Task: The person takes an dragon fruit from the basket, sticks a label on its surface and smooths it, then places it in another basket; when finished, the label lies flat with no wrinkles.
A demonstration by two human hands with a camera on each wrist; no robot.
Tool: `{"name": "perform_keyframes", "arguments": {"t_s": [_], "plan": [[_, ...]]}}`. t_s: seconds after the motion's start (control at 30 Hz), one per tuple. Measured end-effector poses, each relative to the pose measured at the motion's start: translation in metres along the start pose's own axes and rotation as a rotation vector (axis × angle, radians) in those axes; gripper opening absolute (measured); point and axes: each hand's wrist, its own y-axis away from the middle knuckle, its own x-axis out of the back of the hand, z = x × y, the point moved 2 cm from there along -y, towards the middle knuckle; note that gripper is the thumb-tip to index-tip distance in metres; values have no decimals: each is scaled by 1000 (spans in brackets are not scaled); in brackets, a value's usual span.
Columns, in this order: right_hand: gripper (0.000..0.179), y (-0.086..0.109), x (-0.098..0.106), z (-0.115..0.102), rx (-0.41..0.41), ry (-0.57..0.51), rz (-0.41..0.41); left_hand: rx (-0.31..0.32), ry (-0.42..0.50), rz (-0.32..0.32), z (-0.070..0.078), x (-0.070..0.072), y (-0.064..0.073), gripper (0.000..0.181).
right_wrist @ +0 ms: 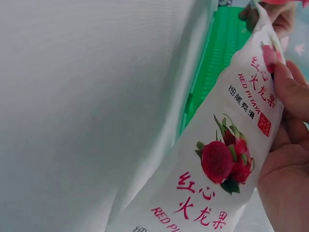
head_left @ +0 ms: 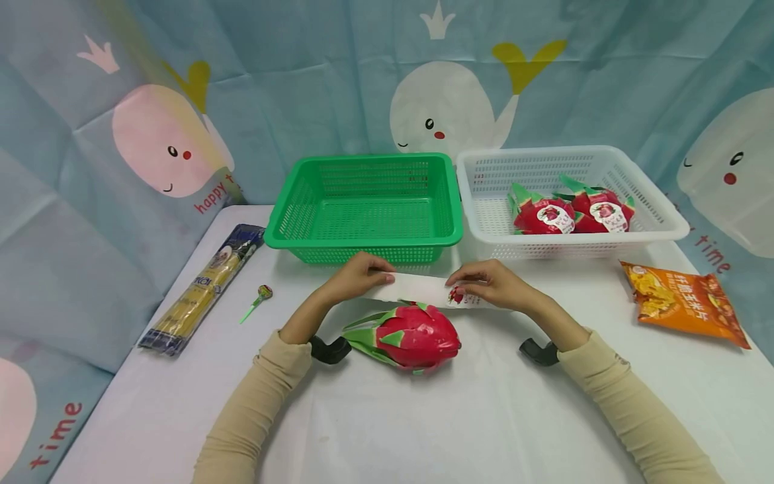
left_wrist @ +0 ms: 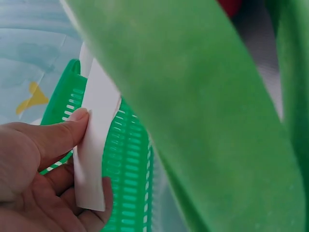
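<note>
Both hands hold a white strip of printed labels (head_left: pixel 417 289) stretched between them behind a red dragon fruit. My left hand (head_left: pixel 361 275) pinches its left end between thumb and fingers. My right hand (head_left: pixel 491 284) pinches the strip farther right, near a printed fruit picture. The right wrist view shows the label strip (right_wrist: pixel 212 159) with RED PITAYA lettering, the thumb lying across one print. Nearer the body, the dragon fruit (head_left: pixel 420 337) lies on its side, green leaves to the left. One of its green leaves (left_wrist: pixel 203 106) fills much of the left wrist view.
A green basket (head_left: pixel 363 242) stands behind the hands. Beside it, a white basket (head_left: pixel 574 236) holds two labelled dragon fruits (head_left: pixel 547 214). A pasta packet (head_left: pixel 205 289) and a lollipop (head_left: pixel 264 292) lie left; an orange snack bag (head_left: pixel 683 302) lies right.
</note>
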Motion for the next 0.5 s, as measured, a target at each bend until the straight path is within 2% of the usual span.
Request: {"name": "perform_keyframes", "arguments": {"t_s": [0.27, 0.37, 0.5], "plan": [[8, 2, -2, 3, -8, -49, 41, 26, 29, 11, -9, -4, -2, 20], [7, 3, 0, 3, 13, -17, 94, 35, -2, 30, -13, -5, -3, 19], [8, 6, 7, 0, -1, 3, 191, 69, -31, 41, -20, -4, -3, 20]]}}
